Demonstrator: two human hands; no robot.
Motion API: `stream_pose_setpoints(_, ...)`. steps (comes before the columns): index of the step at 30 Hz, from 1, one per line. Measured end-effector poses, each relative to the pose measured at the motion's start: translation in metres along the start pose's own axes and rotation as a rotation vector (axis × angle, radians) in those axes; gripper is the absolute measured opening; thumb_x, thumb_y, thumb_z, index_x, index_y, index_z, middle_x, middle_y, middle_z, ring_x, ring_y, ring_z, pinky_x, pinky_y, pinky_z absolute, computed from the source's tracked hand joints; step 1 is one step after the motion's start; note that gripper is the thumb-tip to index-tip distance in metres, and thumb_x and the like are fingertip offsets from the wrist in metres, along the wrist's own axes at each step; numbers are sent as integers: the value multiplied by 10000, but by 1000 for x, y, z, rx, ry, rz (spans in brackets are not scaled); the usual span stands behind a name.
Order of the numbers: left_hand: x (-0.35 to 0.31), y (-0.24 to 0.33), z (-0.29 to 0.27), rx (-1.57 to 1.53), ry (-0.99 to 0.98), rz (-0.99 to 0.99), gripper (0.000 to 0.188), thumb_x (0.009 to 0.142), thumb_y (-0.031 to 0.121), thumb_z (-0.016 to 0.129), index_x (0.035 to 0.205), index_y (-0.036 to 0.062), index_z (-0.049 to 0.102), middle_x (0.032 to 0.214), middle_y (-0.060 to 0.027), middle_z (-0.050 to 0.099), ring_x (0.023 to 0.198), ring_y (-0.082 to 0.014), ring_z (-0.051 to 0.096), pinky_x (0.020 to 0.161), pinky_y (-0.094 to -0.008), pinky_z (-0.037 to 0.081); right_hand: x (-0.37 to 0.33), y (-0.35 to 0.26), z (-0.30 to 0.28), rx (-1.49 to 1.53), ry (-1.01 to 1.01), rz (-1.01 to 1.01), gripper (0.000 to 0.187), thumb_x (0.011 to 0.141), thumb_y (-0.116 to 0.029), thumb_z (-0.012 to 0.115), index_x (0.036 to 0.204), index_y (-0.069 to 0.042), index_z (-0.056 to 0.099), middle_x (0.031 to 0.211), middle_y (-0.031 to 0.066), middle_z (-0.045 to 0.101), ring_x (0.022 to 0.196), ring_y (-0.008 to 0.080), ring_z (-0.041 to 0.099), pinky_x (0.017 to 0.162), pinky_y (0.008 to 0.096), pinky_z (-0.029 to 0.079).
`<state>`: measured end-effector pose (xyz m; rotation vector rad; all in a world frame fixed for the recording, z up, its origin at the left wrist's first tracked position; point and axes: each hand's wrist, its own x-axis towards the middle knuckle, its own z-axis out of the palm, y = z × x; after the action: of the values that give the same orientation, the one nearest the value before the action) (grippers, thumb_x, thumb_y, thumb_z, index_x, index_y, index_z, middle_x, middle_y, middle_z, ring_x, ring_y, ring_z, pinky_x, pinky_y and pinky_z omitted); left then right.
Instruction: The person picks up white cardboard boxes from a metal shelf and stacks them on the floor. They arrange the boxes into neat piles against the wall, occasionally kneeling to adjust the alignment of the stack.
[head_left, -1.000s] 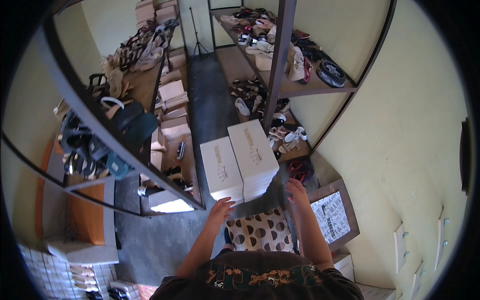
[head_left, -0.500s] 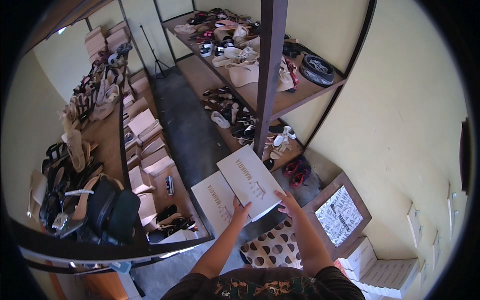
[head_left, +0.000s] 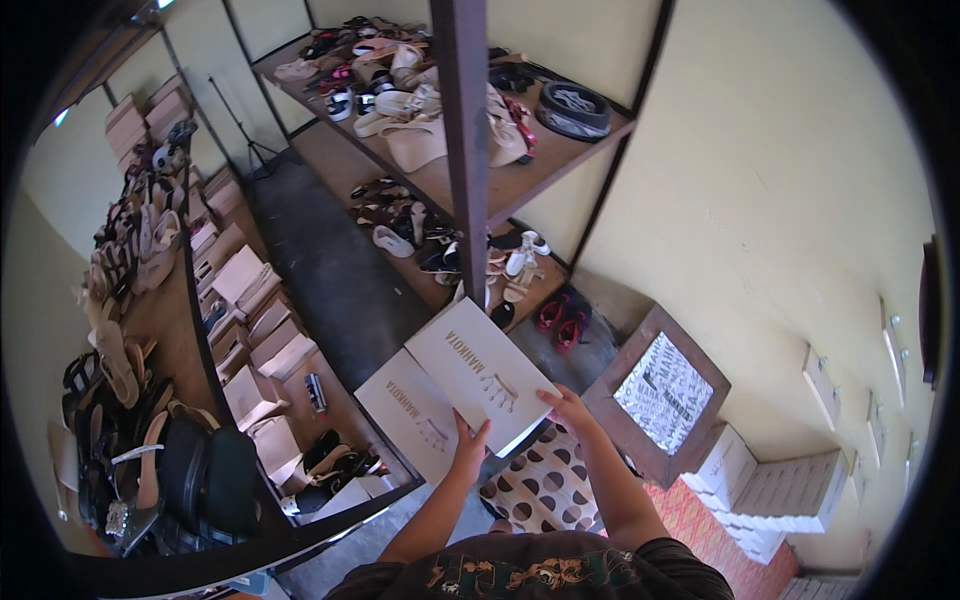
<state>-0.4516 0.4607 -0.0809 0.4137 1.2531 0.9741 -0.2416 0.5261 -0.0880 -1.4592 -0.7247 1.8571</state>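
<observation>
In front of me is a flat white shoe box [head_left: 492, 372] with gold print on its lid. Its left part lies against a second white shoe box [head_left: 398, 398] that sits slightly lower. My right hand [head_left: 566, 410] is closed on the right edge of the upper box, thumb on top. At the near edge, between the two boxes, my left hand [head_left: 470, 445] grips the upper box with its thumb against the side; some of its fingers are hidden. What supports the lower box cannot be seen.
A dark post [head_left: 462, 150] rises just beyond the boxes, beside shelves of shoes. On the left stands a rack [head_left: 190, 350] of shoes and cartons. A dotted cushion [head_left: 545, 485] lies below my hands. Right of it are a brown-edged box [head_left: 622, 375] and stacked white boxes [head_left: 780, 490].
My view has turned to the right, so shelves and rack sit farther left. Both hands still hold the upper box, which now lies a little flatter beside the lower one.
</observation>
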Motion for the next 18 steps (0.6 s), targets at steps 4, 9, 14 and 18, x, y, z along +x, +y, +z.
stream_pose_setpoints(4,-18,-33,-6,-60,-94,115,854,828,176,576,1386,322,-54,1353,-81,278,1192,-241,366,882,-446,402,-39,19,-11,20,-22,-61,451,778,-313,660,1130,-73,511,932,16,560,794,98,486,685,247,386)
stream_pose_setpoints(9,-73,-37,19,-24,-183,150,861,811,98,584,1407,196,-29,1302,-150,339,1145,-227,414,882,-363,414,-115,43,-43,-95,-22,-111,512,805,-267,628,1208,-62,387,1041,58,534,946,145,506,787,269,410)
stream_pose_setpoints(14,-130,-44,51,82,-312,190,838,784,87,606,1410,157,54,1303,-149,348,1127,-236,429,901,-370,397,-220,53,-56,-30,50,-289,788,760,-418,623,1346,-79,219,1116,92,454,895,152,453,621,242,374)
stream_pose_setpoints(18,-174,-79,97,185,-451,272,869,752,109,639,1409,148,71,1287,-152,365,1130,-244,418,932,-385,362,-312,76,-98,7,128,-280,815,773,-447,591,1361,-53,187,1158,99,431,911,156,447,641,245,384)
